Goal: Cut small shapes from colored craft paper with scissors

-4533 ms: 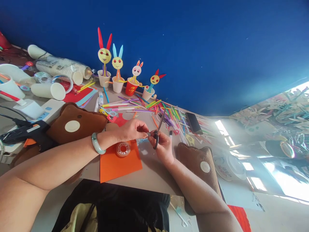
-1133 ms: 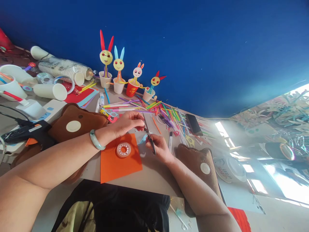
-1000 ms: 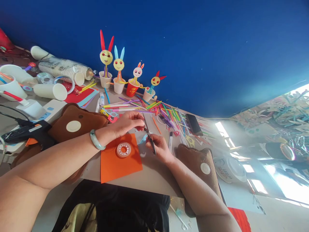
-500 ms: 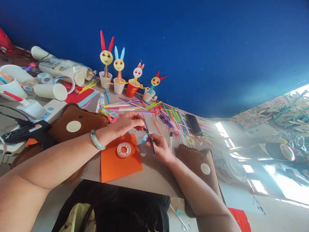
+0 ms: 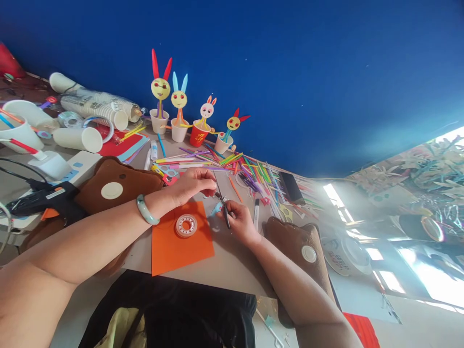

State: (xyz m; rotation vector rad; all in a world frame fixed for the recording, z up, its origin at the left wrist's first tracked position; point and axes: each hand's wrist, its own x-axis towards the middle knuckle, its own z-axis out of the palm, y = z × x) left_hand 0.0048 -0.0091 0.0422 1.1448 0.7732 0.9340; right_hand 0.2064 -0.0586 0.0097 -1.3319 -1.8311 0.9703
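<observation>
My right hand [image 5: 242, 225] grips a pair of black-handled scissors [image 5: 226, 213], its blades pointing up and away beside my left fingertips. With thumb and fingers pinched together, my left hand [image 5: 195, 185] is at the blades; whatever it holds is too small to make out. A jade-coloured bangle [image 5: 145, 210] circles my left wrist. Below the left hand lies an orange paper sheet [image 5: 181, 258], and on it a roll of clear tape [image 5: 179, 228]. A light-blue scrap [image 5: 216, 209] shows on the table just left of the scissors.
Several bunny-faced figures stand in cups along the blue wall, among them a red cup [image 5: 198, 136]. Coloured pipe cleaners [image 5: 253, 171] and a phone [image 5: 291, 188] lie behind my hands. Brown cushions [image 5: 290, 241] flank the work area. A glue gun [image 5: 54, 200] lies at left.
The scissors have turned slightly in my right hand, their handles now steeper. My left hand stays almost in place. The whole view has shifted very slightly.
</observation>
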